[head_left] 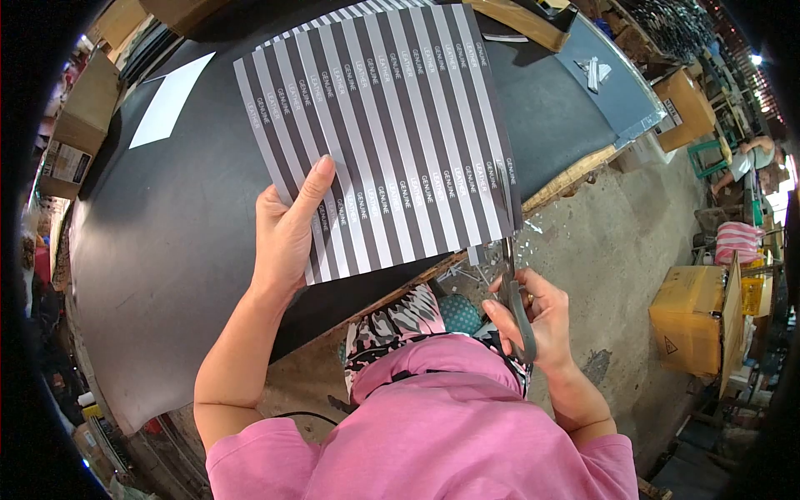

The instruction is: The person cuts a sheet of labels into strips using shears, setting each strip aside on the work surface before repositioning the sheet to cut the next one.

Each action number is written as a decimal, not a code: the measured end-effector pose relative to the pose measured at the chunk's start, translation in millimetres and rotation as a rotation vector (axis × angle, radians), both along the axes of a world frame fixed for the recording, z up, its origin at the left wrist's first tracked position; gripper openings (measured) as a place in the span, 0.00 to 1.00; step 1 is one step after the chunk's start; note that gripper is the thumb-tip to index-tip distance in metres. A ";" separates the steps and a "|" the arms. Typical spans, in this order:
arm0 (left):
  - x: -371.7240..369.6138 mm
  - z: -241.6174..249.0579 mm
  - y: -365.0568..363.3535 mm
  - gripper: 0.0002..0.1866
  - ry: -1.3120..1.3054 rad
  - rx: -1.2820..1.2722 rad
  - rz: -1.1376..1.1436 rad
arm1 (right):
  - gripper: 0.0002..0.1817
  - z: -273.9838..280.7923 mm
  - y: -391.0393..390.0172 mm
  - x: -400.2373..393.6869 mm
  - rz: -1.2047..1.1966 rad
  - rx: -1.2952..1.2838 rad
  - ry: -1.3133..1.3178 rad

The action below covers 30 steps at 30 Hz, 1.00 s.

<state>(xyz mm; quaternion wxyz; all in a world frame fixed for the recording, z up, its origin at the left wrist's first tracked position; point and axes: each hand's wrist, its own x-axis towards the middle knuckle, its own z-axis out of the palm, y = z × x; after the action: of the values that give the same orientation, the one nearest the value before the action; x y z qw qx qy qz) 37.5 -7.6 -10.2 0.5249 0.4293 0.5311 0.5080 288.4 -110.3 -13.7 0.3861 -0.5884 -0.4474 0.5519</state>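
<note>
My left hand (285,229) grips the lower left edge of a striped sheet (392,137), thumb on top. The sheet has dark and light grey bands printed with "GENUINE LEATHER". It is held up over the near edge of the black-topped table (167,283). My right hand (543,317) is closed round the dark handles of a pair of scissors (523,327). Their blades point away from me and meet the sheet's right edge near its lower right corner. A narrow strip (475,255) hangs below that corner. Part of the blades is hidden by the sheet.
A white paper piece (172,102) lies on the table's far left. Grey scraps (593,73) rest at the far right. Small offcuts litter the floor beside the table. Cardboard boxes (687,321) stand at right, and a person (750,158) is in the background.
</note>
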 end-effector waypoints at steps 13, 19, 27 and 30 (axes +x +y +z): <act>0.7 1.5 -0.9 0.20 0.010 -0.029 -0.003 | 0.14 -1.4 -0.4 2.4 -0.002 -0.019 -0.008; 2.9 2.0 -0.9 0.19 -0.047 -0.041 -0.022 | 0.12 -5.2 -0.1 3.4 -0.010 -0.012 0.008; 8.9 0.8 -9.0 0.16 -0.011 -0.029 -0.122 | 0.16 -3.8 8.8 6.1 -0.030 0.033 0.130; 11.5 1.6 -10.9 0.15 -0.046 -0.019 -0.123 | 0.16 0.8 12.7 3.9 -0.077 0.041 0.133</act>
<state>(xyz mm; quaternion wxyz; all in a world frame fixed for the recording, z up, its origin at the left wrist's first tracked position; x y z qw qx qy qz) 49.0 -18.5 -8.6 0.5713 0.4443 0.4965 0.4794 292.3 -97.7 -12.9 0.4477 -0.5591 -0.4089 0.5654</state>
